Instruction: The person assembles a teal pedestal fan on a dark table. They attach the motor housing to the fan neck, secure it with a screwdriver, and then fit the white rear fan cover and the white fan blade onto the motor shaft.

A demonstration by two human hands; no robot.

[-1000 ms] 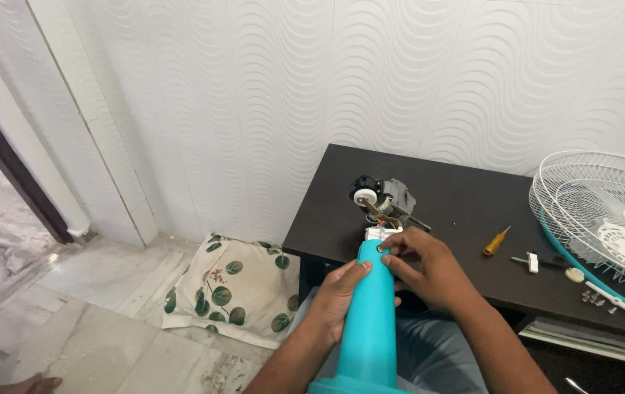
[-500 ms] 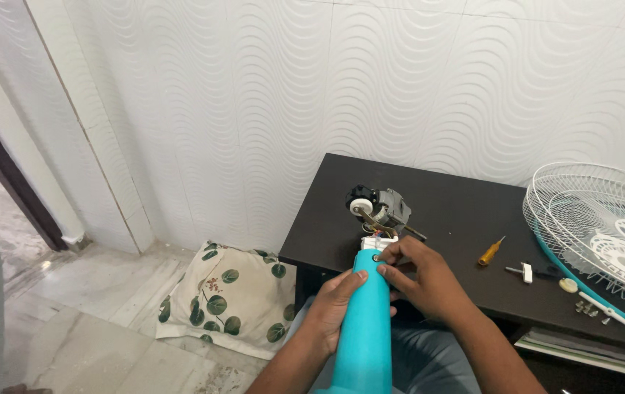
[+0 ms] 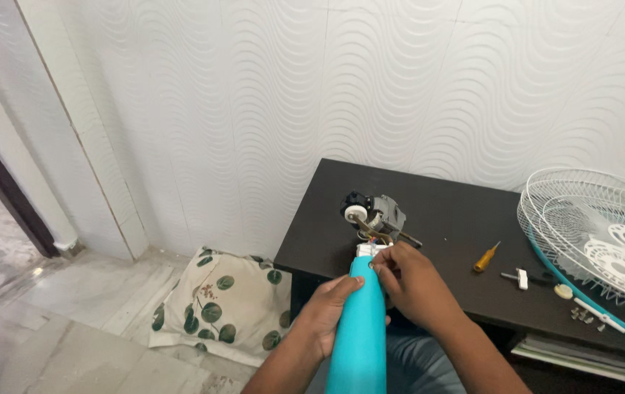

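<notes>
the left hand [image 3: 325, 310] wraps around the teal tube [image 3: 360, 332]. the right hand [image 3: 409, 281] pinches at the tube's top, fingertips closed on its rim. just beyond both hands sits the motor [image 3: 376, 214] on the dark table [image 3: 444, 219].

The right hand [image 3: 411, 288] has been drawn closer over the top of the turquoise fan stand [image 3: 360, 328], near frame centre. The small hole seen there earlier is now covered by its fingertips [image 3: 376, 267].

A turquoise stand neck [image 3: 360, 332] at 6 o'clock; the counter [image 3: 451, 219] is near-black. At 3 o'clock, a white wire guard [image 3: 597, 233] with a turquoise rim. An orange-handled screwdriver [image 3: 484, 258] — and at 8 o'clock, a cream cushion [image 3: 217, 306] printed with green leaves. The wall [image 3: 290, 95] — white, wavy relief.
</notes>
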